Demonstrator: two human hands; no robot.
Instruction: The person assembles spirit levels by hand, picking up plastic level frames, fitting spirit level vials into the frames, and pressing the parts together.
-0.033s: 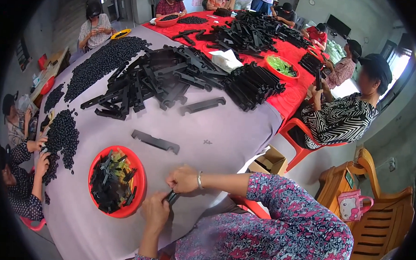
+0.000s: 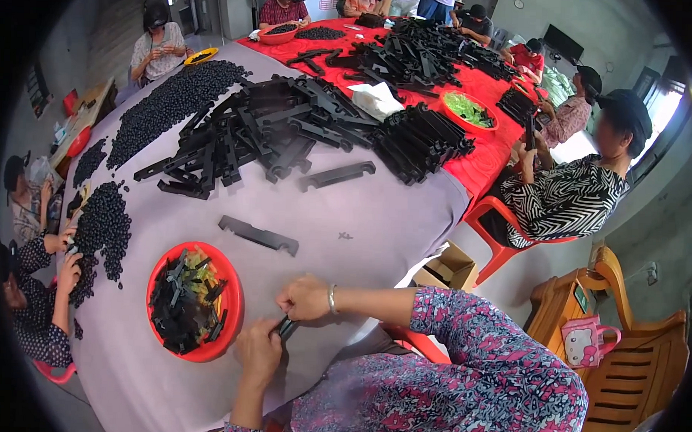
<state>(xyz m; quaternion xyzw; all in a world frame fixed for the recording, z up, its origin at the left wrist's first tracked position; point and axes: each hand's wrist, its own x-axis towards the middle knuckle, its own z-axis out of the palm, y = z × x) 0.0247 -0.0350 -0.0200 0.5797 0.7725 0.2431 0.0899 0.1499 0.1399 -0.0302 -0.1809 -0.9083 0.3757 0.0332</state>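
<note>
Near the table's front edge, my left hand is closed around a narrow black plastic part. Just above it, my right hand, with a bangle at the wrist, has its fingers curled closed at the part's upper end. Most of the part is hidden by my fingers. Left of my hands stands a red bowl holding small black strips and yellow-green pieces. Beyond my hands lies a single long black notched bar, flat on the pale tablecloth.
Farther back are another black bar, a heap of black bars and a neat row of bars. Small black pieces pile up at the left. Co-workers sit around the table. A cardboard box and wooden chair are at right.
</note>
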